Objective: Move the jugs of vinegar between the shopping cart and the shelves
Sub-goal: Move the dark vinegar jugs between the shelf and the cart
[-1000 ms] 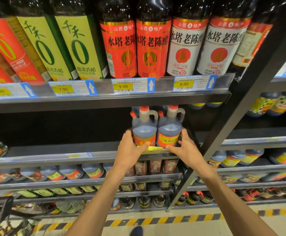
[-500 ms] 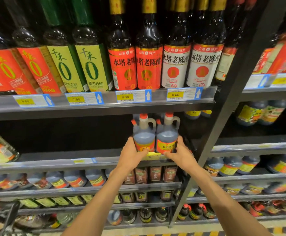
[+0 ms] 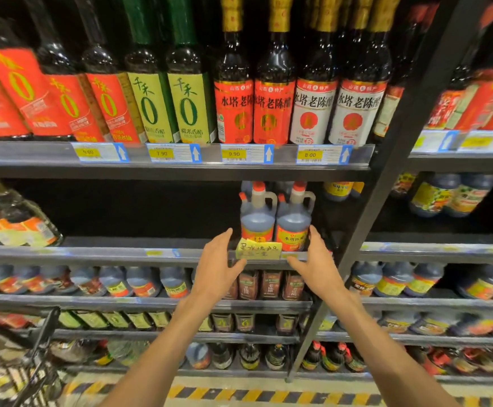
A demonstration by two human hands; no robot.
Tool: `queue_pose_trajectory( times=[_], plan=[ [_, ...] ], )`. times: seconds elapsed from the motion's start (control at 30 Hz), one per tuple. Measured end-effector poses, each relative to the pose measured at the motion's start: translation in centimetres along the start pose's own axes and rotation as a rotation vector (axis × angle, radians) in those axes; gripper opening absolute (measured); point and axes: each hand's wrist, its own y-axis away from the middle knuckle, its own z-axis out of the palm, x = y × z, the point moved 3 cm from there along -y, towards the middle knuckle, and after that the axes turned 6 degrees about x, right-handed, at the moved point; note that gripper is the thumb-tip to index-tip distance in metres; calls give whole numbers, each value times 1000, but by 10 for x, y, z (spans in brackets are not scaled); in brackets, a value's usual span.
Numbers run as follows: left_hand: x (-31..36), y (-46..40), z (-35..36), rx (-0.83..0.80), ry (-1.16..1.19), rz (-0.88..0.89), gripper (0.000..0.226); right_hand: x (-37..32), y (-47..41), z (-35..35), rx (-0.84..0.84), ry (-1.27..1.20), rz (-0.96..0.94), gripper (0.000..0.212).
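Two dark vinegar jugs with red caps and side handles stand side by side at the front of the second shelf (image 3: 107,251): the left jug (image 3: 256,220) and the right jug (image 3: 293,226). A yellow handwritten tag (image 3: 258,249) hangs on the shelf rail in front of them. My left hand (image 3: 219,267) is just left of and below the left jug, fingers spread, holding nothing. To the right of the right jug, my right hand (image 3: 317,261) is also open, its fingertips close to the jug's side.
Tall vinegar bottles (image 3: 271,92) fill the top shelf above price tags. More jugs line the lower shelves (image 3: 142,282). A black upright post (image 3: 392,177) slants just right of my right hand. The shopping cart (image 3: 19,362) sits at bottom left.
Both hands have come off the two jugs and drawn back slightly toward me, fingers opening. The jugs stay standing on the shelf. The view has tilted upward.
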Motion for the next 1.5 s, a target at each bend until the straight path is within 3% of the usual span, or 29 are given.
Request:
queue_pose_trajectory(
  times=[0.13, 0.33, 0.6, 1.0, 1.33, 1.5],
  plan=[
    [-13, 23, -11, 30, -112, 49, 79, -26, 31, 10, 21, 86, -32, 84],
    [-52, 70, -60, 103, -228, 100, 78, -103, 80, 58, -101, 336, -317, 89],
    [-164, 173, -172, 225, -293, -77, 72, -218, 151, 165, -337, 370, -593, 83],
    [-334, 401, -325, 455, -321, -605, 65, -391, 333, 385, -759, 252, -1031, 79],
    [-436, 498, -371, 642, -262, -955, 57, -464, 415, 534, -1083, 144, -1213, 77],
    [-484, 522, -371, 674, -164, -1183, 66, -488, 437, 601, -1234, 104, -1223, 73]
  ],
)
